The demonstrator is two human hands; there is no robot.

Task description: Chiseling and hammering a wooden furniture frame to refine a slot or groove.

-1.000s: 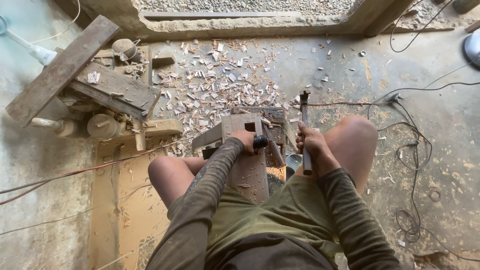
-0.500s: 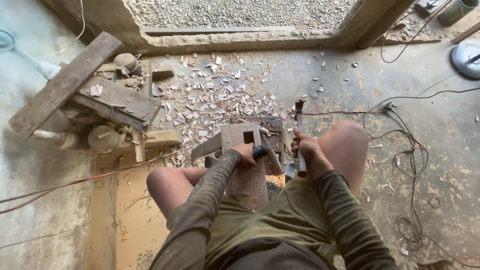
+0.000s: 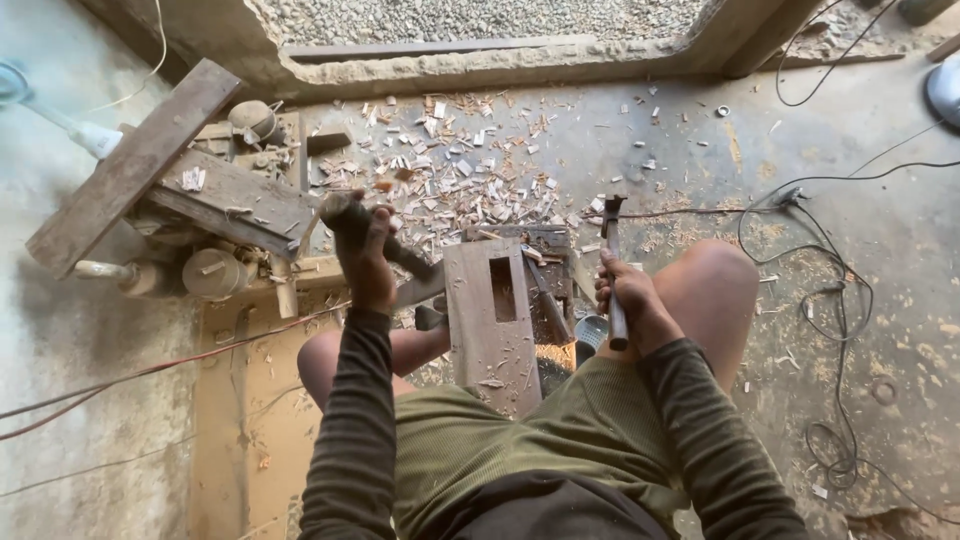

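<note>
While the person sits low with both knees spread, a wooden block (image 3: 492, 330) lies between the legs at the centre of the frame, running lengthwise away from the body. It is a weathered grey-brown plank piece with a rough, scuffed face, and a dark rectangular mortise (image 3: 502, 289) is cut into its far half, slightly right of its middle line. The left hand (image 3: 365, 250) is raised left of centre, fingers wrapped tightly round a dark mallet (image 3: 385, 240) whose handle slants down toward the block's upper left corner. The right hand (image 3: 628, 300) sits right of the block, closed in a fist round the shaft of a chisel (image 3: 613, 265) standing nearly upright, its dark upper end pointing to the top of the frame; whether its lower end rests on anything cannot be told. Pale wood chips (image 3: 450, 180) are strewn thickly over the concrete floor (image 3: 880, 260) beyond the block. Old boards (image 3: 140, 165) are stacked at upper left, and black cables (image 3: 840, 300) trail across the right side.
</note>
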